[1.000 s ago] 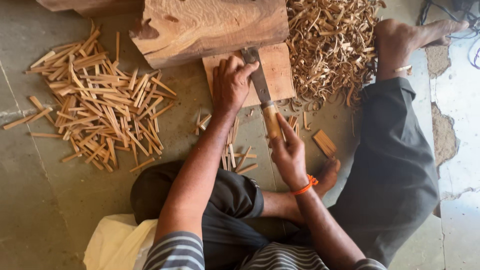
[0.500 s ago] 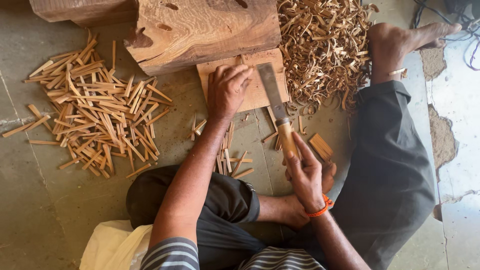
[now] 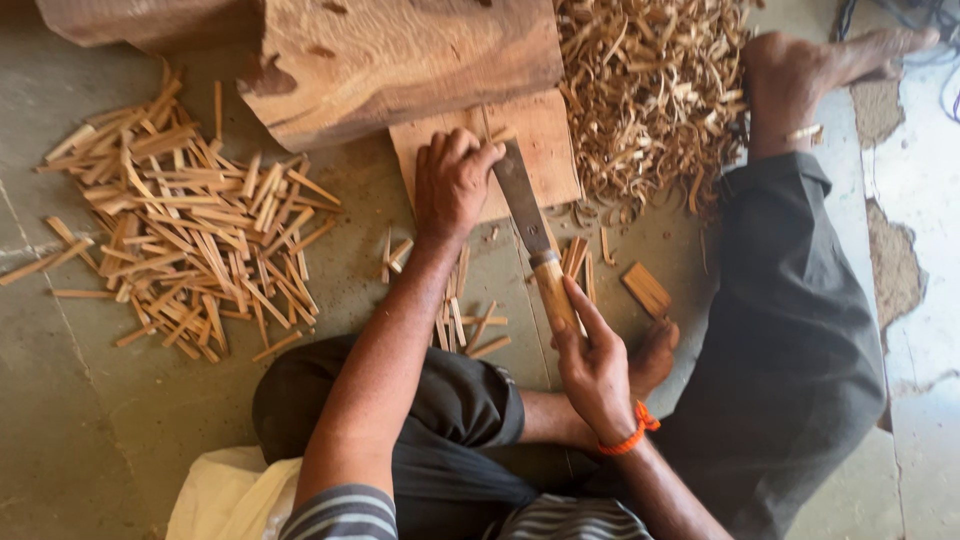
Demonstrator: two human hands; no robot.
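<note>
Evidently the left hand (image 3: pixel 455 180) pinned a thin stick (image 3: pixel 497 133) upright on the wooden board (image 3: pixel 545 140) so the right hand (image 3: pixel 590 365), its grip closed on the knife (image 3: pixel 535 240), could split it.

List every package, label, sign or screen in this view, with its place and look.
None in view: only bare wood, namely the log, the flat board, the split sticks and the shavings.
Nearest to packaging: a plain cream cloth or sack, bottom left, beside the person's knee, unmarked.
</note>
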